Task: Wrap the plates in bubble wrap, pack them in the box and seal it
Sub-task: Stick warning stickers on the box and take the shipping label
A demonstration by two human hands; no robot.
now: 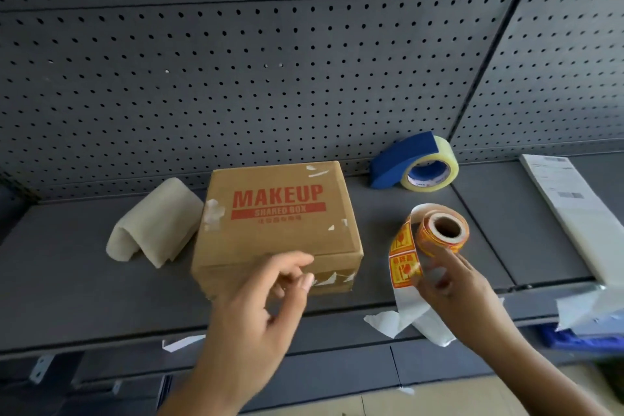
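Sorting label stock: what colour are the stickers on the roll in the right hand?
Orange-yellow with red print on white backing, on the sticker roll in the right hand; the head view shows it.

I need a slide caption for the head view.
Right hand holds sticker roll; left hand hovers before closed box.

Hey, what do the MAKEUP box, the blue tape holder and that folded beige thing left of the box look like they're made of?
The box looks like brown corrugated cardboard, matte, with torn tape scraps on it. The blue tape holder seems smooth plastic; the roll in it is glossy clear tape. The folded beige thing looks soft and slightly translucent, perhaps foam sheet or bubble wrap; I cannot tell which.
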